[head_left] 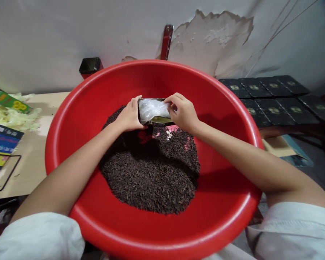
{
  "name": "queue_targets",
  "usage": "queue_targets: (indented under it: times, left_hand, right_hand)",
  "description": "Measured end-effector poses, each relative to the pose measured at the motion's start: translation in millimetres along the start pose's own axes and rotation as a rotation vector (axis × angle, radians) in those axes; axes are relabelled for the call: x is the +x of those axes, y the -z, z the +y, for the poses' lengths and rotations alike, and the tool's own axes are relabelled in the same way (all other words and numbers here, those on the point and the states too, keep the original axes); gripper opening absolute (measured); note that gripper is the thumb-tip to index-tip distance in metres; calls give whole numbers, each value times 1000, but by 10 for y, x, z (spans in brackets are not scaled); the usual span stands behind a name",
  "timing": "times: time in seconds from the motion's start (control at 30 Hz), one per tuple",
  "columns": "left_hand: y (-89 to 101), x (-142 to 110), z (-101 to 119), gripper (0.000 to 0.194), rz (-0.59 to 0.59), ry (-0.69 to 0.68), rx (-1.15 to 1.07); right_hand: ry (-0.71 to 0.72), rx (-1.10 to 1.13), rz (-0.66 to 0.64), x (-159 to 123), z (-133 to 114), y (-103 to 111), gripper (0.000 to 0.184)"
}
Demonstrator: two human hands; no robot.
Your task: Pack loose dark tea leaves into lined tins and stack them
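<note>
A big red plastic basin (pixel 227 202) fills the view, with a heap of dark brown loose tea leaves (pixel 151 173) in it. Over the far side of the heap both hands hold a small dark tin box (pixel 158 121) lined with a clear plastic bag (pixel 153 108). My left hand (pixel 130 115) grips the box's left end. On the right end, my right hand (pixel 182 112) has its fingers pinched on the edge of the bag.
Rows of several flat black tins with gold labels (pixel 276 99) lie at the right. A black and red box (pixel 90 66) stands by the wall behind the basin. Pale dried flowers (pixel 13 117) and printed packets (pixel 1 139) lie at the left on the table (pixel 35 159).
</note>
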State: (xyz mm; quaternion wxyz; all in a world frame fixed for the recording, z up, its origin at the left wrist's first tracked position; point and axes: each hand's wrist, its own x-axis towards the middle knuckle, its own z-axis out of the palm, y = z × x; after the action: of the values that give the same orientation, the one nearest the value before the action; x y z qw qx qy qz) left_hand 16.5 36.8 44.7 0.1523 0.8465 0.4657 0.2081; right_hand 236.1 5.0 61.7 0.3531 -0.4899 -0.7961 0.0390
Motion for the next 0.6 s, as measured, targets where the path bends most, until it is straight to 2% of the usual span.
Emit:
queue_targets:
  times: [0.07, 0.13, 0.2, 0.3, 0.37, 0.43, 0.6]
  left_hand:
    - [1, 2, -40, 114, 15, 23, -21]
    - [2, 2, -94, 118, 46, 47, -46]
    - [8, 1, -140, 122, 89, 57, -60]
    - [31, -4, -142, 119, 80, 36, -26]
    - [56, -9, -96, 112, 16, 20, 29]
    - [83, -14, -37, 107, -44, 24, 89]
    - [138, -14, 11, 103, -87, 38, 147]
  right_hand:
    - [10, 116, -28, -17, -4, -5, 20]
    - [102, 164, -124, -33, -12, -17, 27]
    - [229, 108, -242, -44, -14, -42, 36]
    - [281, -20, -277, -44, -11, -86, 28]
    - [273, -31, -202, -28, -21, -81, 24]
    - [291, -20, -73, 1, -43, -18, 25]
    - [332, -76, 401, 141, 22, 392, 32]
